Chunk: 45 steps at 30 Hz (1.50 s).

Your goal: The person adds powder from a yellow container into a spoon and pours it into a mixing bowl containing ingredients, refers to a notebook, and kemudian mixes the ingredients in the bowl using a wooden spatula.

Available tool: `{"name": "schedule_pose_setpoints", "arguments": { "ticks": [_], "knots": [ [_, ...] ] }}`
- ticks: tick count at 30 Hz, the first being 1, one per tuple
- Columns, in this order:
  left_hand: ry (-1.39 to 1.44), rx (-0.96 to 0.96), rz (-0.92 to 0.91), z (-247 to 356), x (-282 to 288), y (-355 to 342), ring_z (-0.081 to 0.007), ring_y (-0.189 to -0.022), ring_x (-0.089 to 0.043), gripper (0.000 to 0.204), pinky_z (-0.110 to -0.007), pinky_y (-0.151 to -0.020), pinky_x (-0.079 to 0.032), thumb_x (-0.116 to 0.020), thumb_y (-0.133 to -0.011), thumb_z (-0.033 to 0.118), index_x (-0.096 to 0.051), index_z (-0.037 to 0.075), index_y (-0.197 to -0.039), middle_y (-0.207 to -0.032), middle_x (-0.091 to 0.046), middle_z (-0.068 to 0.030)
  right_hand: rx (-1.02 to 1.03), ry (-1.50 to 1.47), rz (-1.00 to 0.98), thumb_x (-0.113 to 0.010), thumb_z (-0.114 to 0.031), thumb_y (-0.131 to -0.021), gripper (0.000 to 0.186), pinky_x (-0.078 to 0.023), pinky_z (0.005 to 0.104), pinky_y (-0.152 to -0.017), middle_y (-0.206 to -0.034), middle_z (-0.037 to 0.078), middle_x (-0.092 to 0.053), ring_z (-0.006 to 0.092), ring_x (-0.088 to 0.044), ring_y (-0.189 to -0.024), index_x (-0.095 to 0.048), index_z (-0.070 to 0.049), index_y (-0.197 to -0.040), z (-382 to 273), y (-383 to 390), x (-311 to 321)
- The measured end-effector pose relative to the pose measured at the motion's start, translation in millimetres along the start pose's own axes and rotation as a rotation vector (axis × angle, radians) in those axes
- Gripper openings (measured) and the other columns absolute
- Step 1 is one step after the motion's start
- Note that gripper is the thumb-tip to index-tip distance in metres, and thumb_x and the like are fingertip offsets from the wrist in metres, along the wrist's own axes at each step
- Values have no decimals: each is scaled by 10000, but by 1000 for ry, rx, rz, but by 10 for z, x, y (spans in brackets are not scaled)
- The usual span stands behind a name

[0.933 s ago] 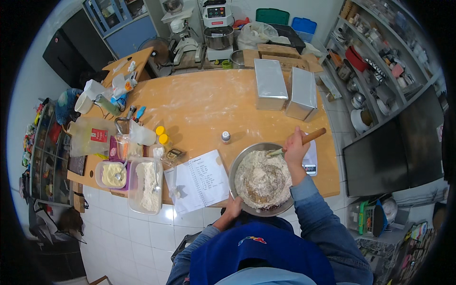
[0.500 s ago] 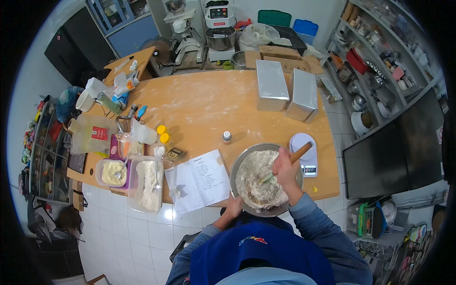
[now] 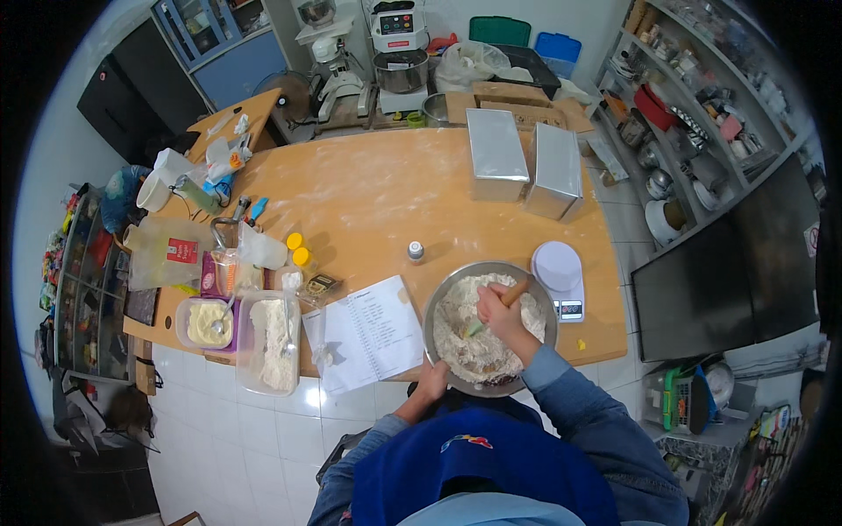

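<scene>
A steel mixing bowl (image 3: 551,337) sits at the table's front edge, holding a pale, crumbly flour mixture (image 3: 465,298) with a darker patch low in it. My right hand (image 3: 502,314) is closed around the wooden handle of a spatula (image 3: 516,293). Its pale green blade dips into the mixture, left of the bowl's middle. At the bowl's lower left, my left hand (image 3: 431,379) grips the rim. Left of the bowl lies an open notebook (image 3: 373,337) with handwriting. A small white-capped bottle (image 3: 416,252) stands behind the bowl, and a white kitchen scale (image 3: 559,272) is to its right.
Left on the table are a tub of flour (image 3: 274,342), a tub of yellow spread (image 3: 207,324) with a spoon, two yellow-capped jars (image 3: 301,258) and a clear jug (image 3: 263,248). Two tall metal tins (image 3: 498,153) stand at the back right. Shelves (image 3: 693,114) line the right wall.
My right hand has swung left with the spatula, and the blade has shifted left through the flour mixture. My left hand stays on the bowl's rim. The whole view has shifted slightly.
</scene>
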<state>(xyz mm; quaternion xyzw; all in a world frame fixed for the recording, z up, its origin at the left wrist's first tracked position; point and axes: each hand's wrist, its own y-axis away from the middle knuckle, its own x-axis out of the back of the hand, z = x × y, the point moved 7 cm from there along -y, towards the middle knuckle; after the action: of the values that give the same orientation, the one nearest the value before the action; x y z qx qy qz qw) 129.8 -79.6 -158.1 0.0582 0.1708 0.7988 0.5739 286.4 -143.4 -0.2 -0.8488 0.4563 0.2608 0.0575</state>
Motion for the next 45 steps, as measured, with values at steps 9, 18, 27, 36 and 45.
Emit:
{"name": "schedule_pose_setpoints", "arguments": {
  "ticks": [9, 18, 27, 36, 45],
  "knots": [
    [66, -14, -11, -12, 3, -27, -276, -1037, -404, 608, -339, -902, -328, -415, -679, 88, -199, -29, -1236, -1136, -403, -190, 228, -6, 198, -506, -129, -824, 293, -218, 235, -329, -440, -23, -309, 71, -281, -345, -338, -91, -587, -603, -180, 236],
    [-42, -57, -20, 56, 5, 13, -286, -1036, -400, 600, -341, -907, -322, -416, -675, 100, -212, -31, -1224, -1131, -401, -195, 132, 56, 203, -527, -142, -816, 345, -211, 224, -365, -447, -34, -299, 61, -296, -378, -305, -106, -555, -208, 231, 188],
    [-25, -48, -20, -114, 20, -43, -280, -1047, -402, 599, -342, -898, -336, -411, -673, 95, -212, -41, -1222, -1143, -398, -200, 53, 157, 201, -505, -141, -820, 244, -218, 223, -307, -433, -28, -302, 68, -280, -332, -374, -85, -622, -783, 405, 233],
    [106, 10, -58, 232, -75, 36, -255, -956, -478, 518, -331, -837, -389, -470, -709, 121, -322, -36, -1180, -1073, -485, -155, 288, 48, 372, -490, -150, -839, 257, -242, 227, -331, -450, -27, -338, 73, -317, -354, -389, -76, -615, -469, 124, 425],
    [114, 11, -20, 170, -68, 14, -252, -948, -478, 506, -326, -819, -391, -429, -684, 92, -350, -41, -1165, -1056, -495, -148, 398, -136, 391, -476, -152, -847, 317, -221, 231, -344, -481, -24, -305, 63, -270, -378, -309, -94, -584, -349, 26, 530]
  ]
}}
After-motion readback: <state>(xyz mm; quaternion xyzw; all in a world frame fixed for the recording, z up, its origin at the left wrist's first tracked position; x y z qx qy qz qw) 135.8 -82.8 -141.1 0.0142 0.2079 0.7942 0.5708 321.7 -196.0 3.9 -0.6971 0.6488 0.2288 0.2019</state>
